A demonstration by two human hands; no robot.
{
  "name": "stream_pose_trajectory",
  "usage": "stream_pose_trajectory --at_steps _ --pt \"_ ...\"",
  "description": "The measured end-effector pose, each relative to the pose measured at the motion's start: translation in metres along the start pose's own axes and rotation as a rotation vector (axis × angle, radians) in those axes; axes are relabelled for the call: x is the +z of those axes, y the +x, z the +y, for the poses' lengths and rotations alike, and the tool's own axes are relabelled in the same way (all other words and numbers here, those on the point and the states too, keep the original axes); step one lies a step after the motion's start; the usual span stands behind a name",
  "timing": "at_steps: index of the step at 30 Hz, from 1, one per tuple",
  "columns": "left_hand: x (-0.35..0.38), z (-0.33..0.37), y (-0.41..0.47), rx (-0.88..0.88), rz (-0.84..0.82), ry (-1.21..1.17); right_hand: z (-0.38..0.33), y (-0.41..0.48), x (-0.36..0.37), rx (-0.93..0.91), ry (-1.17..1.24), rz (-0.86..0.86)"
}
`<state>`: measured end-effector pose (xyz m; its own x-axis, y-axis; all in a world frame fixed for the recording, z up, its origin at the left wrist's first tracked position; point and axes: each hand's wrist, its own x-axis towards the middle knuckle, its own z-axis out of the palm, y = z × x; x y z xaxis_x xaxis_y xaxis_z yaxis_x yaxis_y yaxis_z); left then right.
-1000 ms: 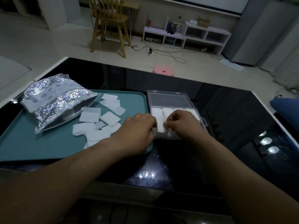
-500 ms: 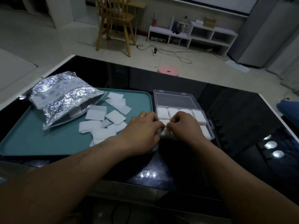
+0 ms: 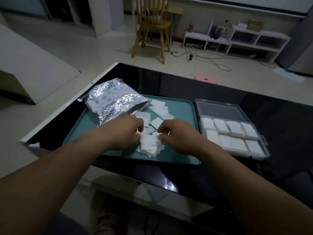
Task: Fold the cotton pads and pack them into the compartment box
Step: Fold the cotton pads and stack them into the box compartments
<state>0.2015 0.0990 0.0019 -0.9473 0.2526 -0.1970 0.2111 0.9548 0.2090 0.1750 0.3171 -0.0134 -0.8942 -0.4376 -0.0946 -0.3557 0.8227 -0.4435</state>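
Dim room, soft blur, wide-angle edge distortion

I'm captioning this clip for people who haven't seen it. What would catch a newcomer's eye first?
Two bare hands, left hand and right hand, meet over a heap of white pads near the front of a teal tray. A crinkled foil bag lies open at the tray's far left. Right of the tray sits a clear box, lid open, its compartments packed with white pads.
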Motion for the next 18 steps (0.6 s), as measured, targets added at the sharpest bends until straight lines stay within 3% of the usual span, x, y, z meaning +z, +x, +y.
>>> stream_pose_trajectory --at_steps 4,10,18 --pt "0.009 0.01 0.005 0.041 -0.104 0.002 -0.01 0.01 0.014 -0.013 -0.084 -0.131" --pt "0.015 0.01 0.012 0.039 -0.144 -0.083 -0.004 0.018 0.02 -0.021 -0.101 -0.131" --pt "0.004 0.003 0.017 -0.001 -0.025 -0.193 0.002 0.011 -0.003 0.051 0.202 -0.03"
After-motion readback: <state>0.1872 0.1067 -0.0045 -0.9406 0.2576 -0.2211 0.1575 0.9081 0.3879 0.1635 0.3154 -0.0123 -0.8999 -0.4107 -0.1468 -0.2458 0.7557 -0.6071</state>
